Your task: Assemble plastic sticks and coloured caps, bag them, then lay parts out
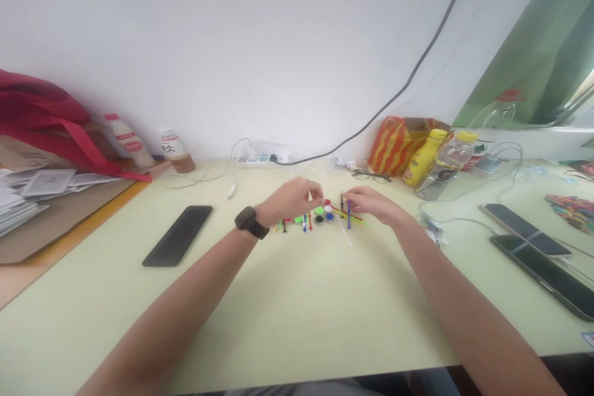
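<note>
My left hand (pixel 293 199), with a dark watch (pixel 251 223) on its wrist, bends over a group of small coloured pieces. Its thumb and fingertips are pinched together beside a red disc (pixel 327 202); anything between them is too small to make out. My right hand (pixel 370 203) pinches the upper end of a thin black arrow (pixel 342 209). Just in front stands a blue arrow (pixel 349 216). Between the hands lie a green disc (pixel 320 211), a black disc (pixel 319 219) and a blue disc (pixel 329 218). A white arrow (pixel 344 232) lies nearest me, and a red arrow (pixel 310 222) is below my left hand.
A black phone (pixel 177 236) lies left on the table (pixel 306 315). Two more phones, one black (pixel 542 272), are at right with cables. Bottles (pixel 424 158) and a striped bag (pixel 394 145) stand back right. Glasses (pixel 371 176) and a power strip (pixel 262 158) lie along the wall.
</note>
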A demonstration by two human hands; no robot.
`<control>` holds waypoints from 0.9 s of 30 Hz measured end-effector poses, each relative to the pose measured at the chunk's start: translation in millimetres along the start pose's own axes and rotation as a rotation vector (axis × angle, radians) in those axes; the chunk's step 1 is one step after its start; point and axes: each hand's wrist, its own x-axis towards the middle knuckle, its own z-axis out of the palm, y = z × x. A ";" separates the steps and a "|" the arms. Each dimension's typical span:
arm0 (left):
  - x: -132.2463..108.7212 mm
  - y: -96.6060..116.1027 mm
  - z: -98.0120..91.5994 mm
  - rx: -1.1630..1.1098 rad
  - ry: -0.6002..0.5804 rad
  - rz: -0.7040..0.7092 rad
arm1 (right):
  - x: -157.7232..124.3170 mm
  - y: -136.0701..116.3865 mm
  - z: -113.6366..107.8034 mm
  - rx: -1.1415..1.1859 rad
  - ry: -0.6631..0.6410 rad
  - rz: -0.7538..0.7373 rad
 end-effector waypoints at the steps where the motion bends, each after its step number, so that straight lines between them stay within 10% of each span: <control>1: -0.2 3.5 2.8 -0.008 -0.014 0.007 | 0.2 1.6 0.5 -0.107 0.021 -0.052; 13: -37.9 85.5 97.9 0.338 -0.126 0.182 | 15.7 22.3 21.5 -0.226 0.203 -0.286; 27: -38.0 75.9 118.2 0.167 0.013 0.162 | 24.8 30.9 33.4 -0.093 0.373 -0.216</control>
